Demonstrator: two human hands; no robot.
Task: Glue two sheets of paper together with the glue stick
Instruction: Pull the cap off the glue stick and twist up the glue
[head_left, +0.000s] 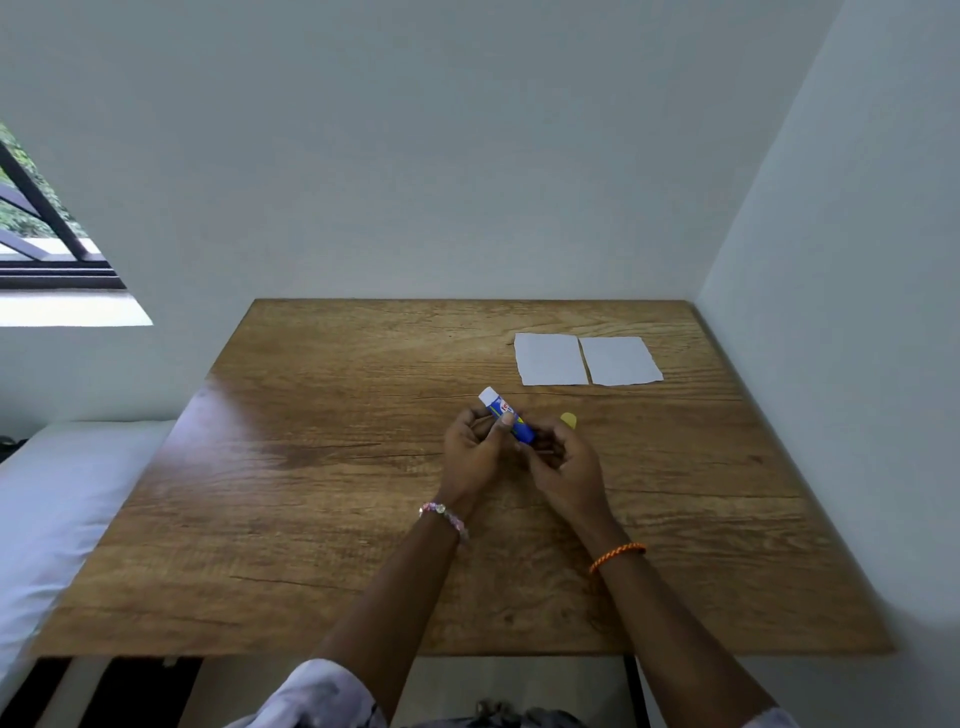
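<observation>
Hands (511, 452) grip the uncapped glue stick (508, 414) together; yellow cap (569, 420) beside it, both paper sheets (587, 359) beyond, unglued.

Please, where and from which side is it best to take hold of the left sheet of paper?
Probably at its near edge, coming from the person's side. The left sheet lies flat on the table, and its right edge almost meets the right sheet, so fingers there could disturb both. The near edge is free.
</observation>
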